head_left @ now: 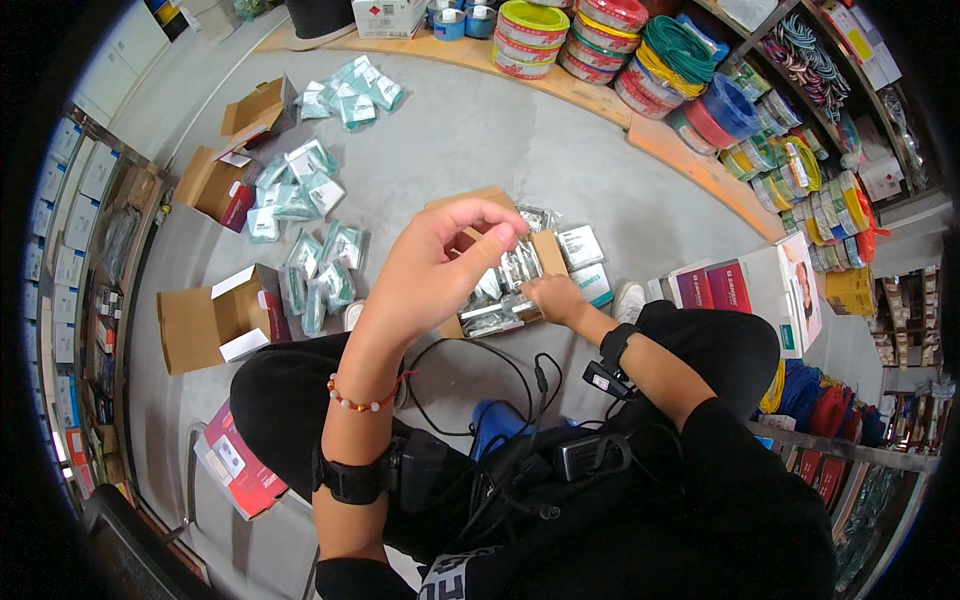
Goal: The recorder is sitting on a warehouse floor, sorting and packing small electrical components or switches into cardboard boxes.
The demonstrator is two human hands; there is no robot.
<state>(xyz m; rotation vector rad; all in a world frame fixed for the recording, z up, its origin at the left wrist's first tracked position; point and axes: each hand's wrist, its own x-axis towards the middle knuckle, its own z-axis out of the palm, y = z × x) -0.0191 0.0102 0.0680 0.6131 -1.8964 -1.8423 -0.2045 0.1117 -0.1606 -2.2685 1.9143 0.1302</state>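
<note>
An open cardboard box point(549, 250) sits on the floor in front of me, filled with several clear plastic packets point(495, 312). My left hand point(440, 262) is raised above the box and pinches one clear packet point(512, 258) between thumb and fingers. A bead bracelet and a black strap are on that forearm. My right hand point(556, 297) reaches into the box's right side and rests on the packets there; I cannot tell whether it grips one. Two small white and teal boxes point(585, 262) lie just right of the cardboard box.
Several teal and clear packets point(305, 225) are spread on the grey floor to the left, among open brown boxes point(205, 320). Coils of coloured wire point(640, 45) line a wooden ledge at the back. Red and white boxes point(745, 285) stand at right. Black cables point(500, 375) lie across my lap.
</note>
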